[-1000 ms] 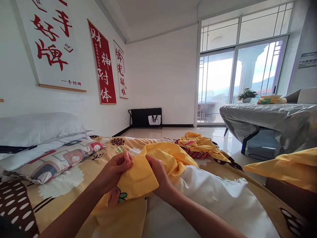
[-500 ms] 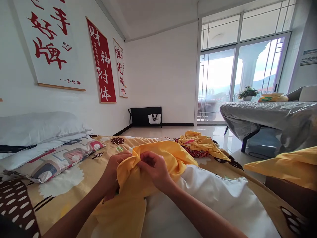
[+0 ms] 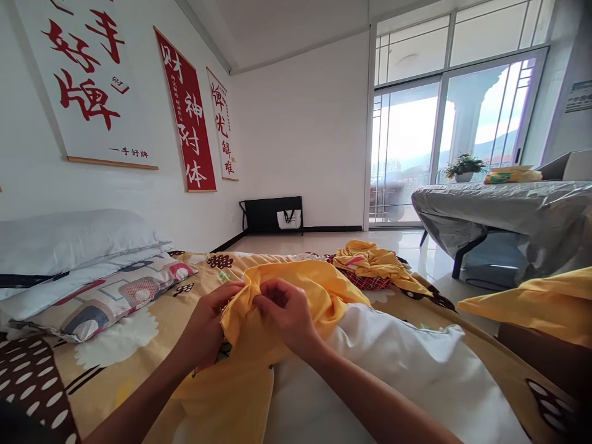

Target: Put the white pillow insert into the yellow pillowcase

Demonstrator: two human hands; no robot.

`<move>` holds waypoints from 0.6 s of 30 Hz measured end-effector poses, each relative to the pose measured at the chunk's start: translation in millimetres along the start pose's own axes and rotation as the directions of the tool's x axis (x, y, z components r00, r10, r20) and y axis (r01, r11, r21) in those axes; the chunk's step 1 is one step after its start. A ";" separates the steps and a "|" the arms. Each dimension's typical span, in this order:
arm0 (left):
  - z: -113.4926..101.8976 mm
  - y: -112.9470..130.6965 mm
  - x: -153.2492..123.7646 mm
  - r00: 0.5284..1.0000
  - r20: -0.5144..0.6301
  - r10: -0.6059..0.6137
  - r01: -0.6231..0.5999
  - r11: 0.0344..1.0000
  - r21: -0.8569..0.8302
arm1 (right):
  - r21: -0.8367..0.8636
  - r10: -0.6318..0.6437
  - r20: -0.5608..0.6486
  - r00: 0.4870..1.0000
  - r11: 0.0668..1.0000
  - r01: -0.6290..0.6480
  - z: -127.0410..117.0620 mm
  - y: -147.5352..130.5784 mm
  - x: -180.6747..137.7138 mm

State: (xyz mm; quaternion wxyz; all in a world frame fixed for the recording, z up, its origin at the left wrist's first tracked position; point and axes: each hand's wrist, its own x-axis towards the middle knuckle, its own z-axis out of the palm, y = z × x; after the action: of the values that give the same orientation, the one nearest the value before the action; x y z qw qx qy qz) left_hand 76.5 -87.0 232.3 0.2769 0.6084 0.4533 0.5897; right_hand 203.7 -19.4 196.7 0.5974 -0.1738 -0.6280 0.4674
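Observation:
A yellow pillowcase (image 3: 319, 287) lies bunched over a white pillow (image 3: 393, 351), whose right part is bare. My left hand (image 3: 210, 324) is closed on the gathered edge of the pillowcase at its left side, its fingertips partly behind the cloth. My right hand (image 3: 287, 311) pinches the same cloth just to the right, thumb and fingers together. Between the two hands the fabric is folded and raised. A bit of dark patterned material shows under the left hand; I cannot make out what it is.
A patterned bedspread (image 3: 134, 370) spreads beneath everything. Grey and white pillows (image 3: 120, 290) lie at the left. More yellow cloth (image 3: 370, 262) is heaped on a red plaid item beyond my hands. Yellow fabric (image 3: 546, 302) rests at the right edge, near a plastic-covered table (image 3: 499, 197).
Both hands keep their hold on the pillowcase and have shifted only slightly, with the folded edge between them a little changed. The camera view has tilted a little.

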 end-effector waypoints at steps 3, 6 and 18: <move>-1.0 1.0 1.6 0.998 0.069 -0.001 -0.001 1.000 0.031 | -0.006 0.006 -0.012 1.000 1.000 -0.006 0.5 1.3 -2.3; -6.5 -2.6 2.9 0.989 0.116 -0.090 0.089 0.996 0.013 | -0.010 -0.074 0.080 0.994 0.997 0.075 -3.5 0.7 -5.6; -35.3 -15.4 10.4 0.977 0.211 -0.024 0.012 0.998 0.060 | -0.499 -0.490 0.270 0.829 0.665 0.556 -33.2 -6.6 17.6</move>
State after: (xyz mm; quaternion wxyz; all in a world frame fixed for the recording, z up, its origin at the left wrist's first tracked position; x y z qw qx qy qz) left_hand 37.8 -78.1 229.0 0.3111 0.6715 0.4437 0.5054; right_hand 232.3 3.6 207.3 0.5922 -0.1260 -0.7918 0.0806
